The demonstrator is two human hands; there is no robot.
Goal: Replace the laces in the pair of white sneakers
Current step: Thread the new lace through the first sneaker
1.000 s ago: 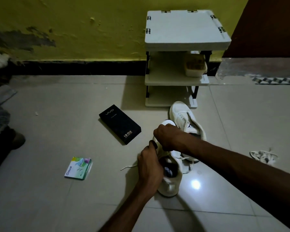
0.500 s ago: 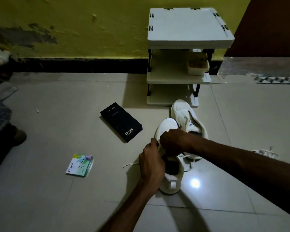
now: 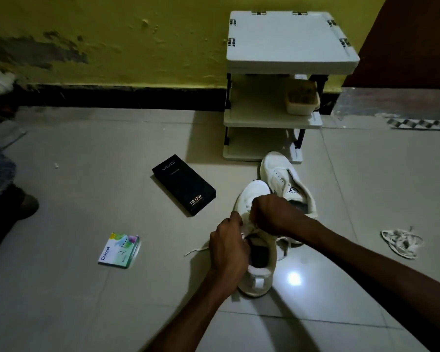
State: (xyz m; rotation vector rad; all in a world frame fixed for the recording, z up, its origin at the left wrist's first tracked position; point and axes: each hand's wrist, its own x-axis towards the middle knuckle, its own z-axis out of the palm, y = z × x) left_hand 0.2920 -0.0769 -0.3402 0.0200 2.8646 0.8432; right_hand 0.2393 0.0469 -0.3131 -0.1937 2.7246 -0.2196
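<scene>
We have the near sneaker (image 3: 258,274) on the floor directly under our hands, heel toward us and toe toward the wall, so its long axis runs straight away from us. Our left hand (image 3: 228,247) curls at its left eyelet row. Our right hand (image 3: 272,214) is fisted over the tongue, nearer the toe. Both seem to pinch the lace (image 3: 196,251), though the fingertips are hidden. The second sneaker (image 3: 287,184) lies just beyond.

White near sneaker (image 3: 254,196) beside far sneaker (image 3: 277,168), both upright
</scene>
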